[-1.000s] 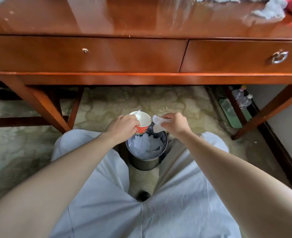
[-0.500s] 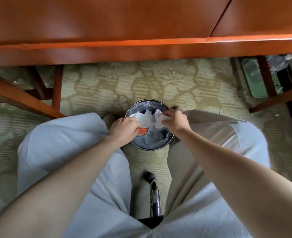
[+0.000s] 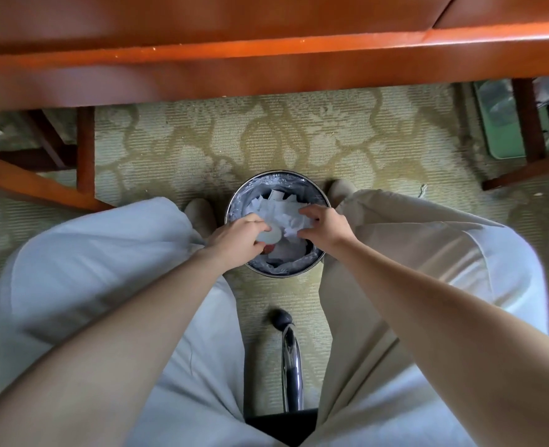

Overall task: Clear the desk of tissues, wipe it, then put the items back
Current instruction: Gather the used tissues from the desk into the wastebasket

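Observation:
A round metal waste bin (image 3: 318,191) with a plastic liner stands on the carpet between my feet, full of crumpled white tissues (image 3: 278,206). My left hand (image 3: 237,238) grips a small paper cup (image 3: 269,236), tipped over the bin's near left side so that its pale end shows. My right hand (image 3: 323,232) hovers over the bin's right side, thumb and fingers curled round a white tissue (image 3: 294,225). The desk top is out of view; only the desk's front rail (image 3: 266,50) shows.
The wooden desk rail crosses the top of the view. A desk leg (image 3: 34,185) slants at the left, another (image 3: 524,117) at the right. A green tray (image 3: 498,130) lies at the far right. A chrome chair leg (image 3: 290,366) sits between my knees.
My view has tilted further down, straight over the bin. Both hands have lowered into its mouth, and the cup has tipped over more.

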Demonstrator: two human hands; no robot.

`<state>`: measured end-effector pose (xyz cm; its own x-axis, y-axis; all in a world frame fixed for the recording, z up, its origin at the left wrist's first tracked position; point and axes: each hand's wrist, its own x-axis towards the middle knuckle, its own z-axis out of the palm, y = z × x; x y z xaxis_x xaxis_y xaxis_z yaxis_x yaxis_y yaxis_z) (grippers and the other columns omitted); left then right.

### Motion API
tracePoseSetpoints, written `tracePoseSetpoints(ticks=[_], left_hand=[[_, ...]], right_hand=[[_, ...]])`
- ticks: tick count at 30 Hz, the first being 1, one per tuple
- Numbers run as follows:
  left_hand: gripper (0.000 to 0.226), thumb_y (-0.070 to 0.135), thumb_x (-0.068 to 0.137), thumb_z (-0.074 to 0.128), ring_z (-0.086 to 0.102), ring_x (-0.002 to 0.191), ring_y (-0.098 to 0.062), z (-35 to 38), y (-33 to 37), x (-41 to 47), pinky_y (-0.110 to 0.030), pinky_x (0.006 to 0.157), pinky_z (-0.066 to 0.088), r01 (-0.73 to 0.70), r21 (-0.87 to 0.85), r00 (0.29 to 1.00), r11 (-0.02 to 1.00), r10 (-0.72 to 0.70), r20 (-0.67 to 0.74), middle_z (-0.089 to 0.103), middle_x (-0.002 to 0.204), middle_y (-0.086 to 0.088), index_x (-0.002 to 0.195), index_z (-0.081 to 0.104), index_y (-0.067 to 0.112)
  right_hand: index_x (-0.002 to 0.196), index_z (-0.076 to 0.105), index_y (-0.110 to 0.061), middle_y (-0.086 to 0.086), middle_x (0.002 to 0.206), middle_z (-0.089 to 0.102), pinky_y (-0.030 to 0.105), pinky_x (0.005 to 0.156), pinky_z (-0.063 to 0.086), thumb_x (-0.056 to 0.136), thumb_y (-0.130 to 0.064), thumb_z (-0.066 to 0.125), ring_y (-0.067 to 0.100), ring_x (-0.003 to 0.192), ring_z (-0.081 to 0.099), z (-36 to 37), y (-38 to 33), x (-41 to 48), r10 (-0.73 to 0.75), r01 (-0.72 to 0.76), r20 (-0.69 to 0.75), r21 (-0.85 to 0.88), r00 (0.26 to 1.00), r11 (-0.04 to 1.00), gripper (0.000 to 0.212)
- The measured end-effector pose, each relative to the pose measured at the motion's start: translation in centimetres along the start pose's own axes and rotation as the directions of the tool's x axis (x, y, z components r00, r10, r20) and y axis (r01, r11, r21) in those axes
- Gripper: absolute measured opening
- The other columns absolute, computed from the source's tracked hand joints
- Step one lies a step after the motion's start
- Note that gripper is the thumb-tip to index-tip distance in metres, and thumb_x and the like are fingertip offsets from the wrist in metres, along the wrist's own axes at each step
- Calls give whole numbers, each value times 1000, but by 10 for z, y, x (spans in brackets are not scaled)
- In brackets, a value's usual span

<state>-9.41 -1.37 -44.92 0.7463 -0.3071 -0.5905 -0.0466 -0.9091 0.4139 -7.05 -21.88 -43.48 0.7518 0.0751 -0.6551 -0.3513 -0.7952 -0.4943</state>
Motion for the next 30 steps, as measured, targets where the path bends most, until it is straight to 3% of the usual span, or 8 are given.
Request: tracePoseSetpoints(ticks=[11,14,18,21,25,30], left_hand=[[45,25,95,55,52,122,-22,-45,33,-48,-36,92,46,-7,71,993,997,16,-119,45,144,5,140,48,28],[45,25,94,55,53,120,-24,-61,47,-69,-38,92,47,-22,83,983,996,37,-183,47,141,4,138,49,30],[44,27,96,57,54,115,-24,-79,68,-102,-35,87,45,-50,134,963,990,84,-256,49,136,1,139,49,26],[47,32,96,56,51,123,-22,-92,85,-128,-39,94,46,-67,206,945,976,128,-301,48,140,2,142,46,26],[50,36,96,56,46,130,-22,-108,110,-161,-39,106,38,-92,288,911,953,198,-362,47,145,1,143,46,25],[52,37,96,56,45,130,-20,-131,143,-203,-39,106,39,-115,363,854,925,279,-440,46,145,2,145,44,25]], right_hand=[[127,61,-19,1,127,64,28,98,45,80,-16,70,21,117,59,-22,-24,-50,-107,106,-65,-20,992,994,49],[128,61,-16,3,126,65,32,100,46,80,-14,69,22,117,60,-32,-31,-74,-160,156,-88,-49,983,986,49],[130,59,-19,1,126,65,26,99,45,81,-14,68,19,119,59,-48,-36,-112,-215,200,-142,-115,966,973,51],[130,58,-19,1,127,64,30,96,47,83,-19,69,23,118,58,-64,-43,-145,-280,240,-180,-216,943,947,49],[140,51,-19,0,139,56,29,101,43,86,-24,68,21,126,53,-85,-48,-189,-339,271,-253,-269,906,924,57],[134,56,-19,0,135,60,26,96,45,83,-21,69,20,122,56,-116,-51,-244,-384,290,-390,-279,837,916,52]])
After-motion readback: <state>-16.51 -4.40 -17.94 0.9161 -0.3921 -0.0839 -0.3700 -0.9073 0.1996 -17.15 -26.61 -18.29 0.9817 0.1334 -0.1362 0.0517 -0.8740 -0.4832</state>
